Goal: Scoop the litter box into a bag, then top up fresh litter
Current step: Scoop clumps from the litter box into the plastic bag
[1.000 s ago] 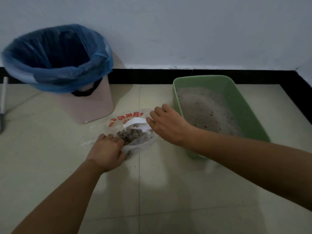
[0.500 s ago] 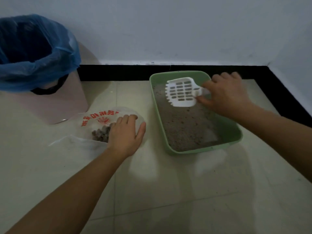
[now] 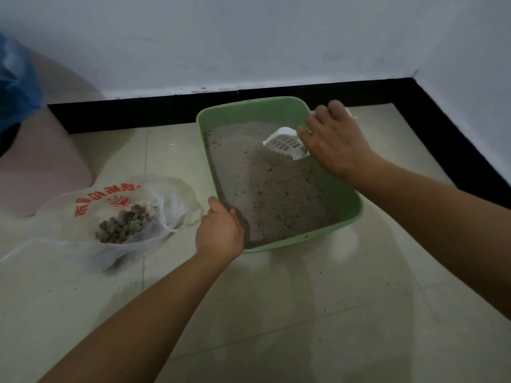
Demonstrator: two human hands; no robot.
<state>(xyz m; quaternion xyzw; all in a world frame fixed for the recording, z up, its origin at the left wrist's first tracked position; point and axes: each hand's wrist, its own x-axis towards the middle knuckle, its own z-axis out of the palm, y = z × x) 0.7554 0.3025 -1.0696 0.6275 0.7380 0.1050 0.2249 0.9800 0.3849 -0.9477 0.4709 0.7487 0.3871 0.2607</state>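
A green litter box [image 3: 345, 197] full of grey litter sits on the tiled floor near the wall. My right hand [image 3: 336, 139] grips the handle of a white slotted scoop [image 3: 286, 143], whose head tilts down onto the litter at the box's far right. My left hand [image 3: 219, 230] is closed over the box's near left rim. Left of the box lies a clear plastic bag [image 3: 110, 217] with red print, slumped open, holding a pile of dark clumps.
A pink bin [image 3: 41, 167] with a blue liner [image 3: 16, 87] stands at the far left. A black skirting strip [image 3: 166, 109] runs along the white wall and turns the corner at the right. Pale floor tiles stretch toward me.
My left hand left the bag and took hold of the litter box rim. My right hand lowered the scoop from above the box onto the litter at the far right. The view shifted right.
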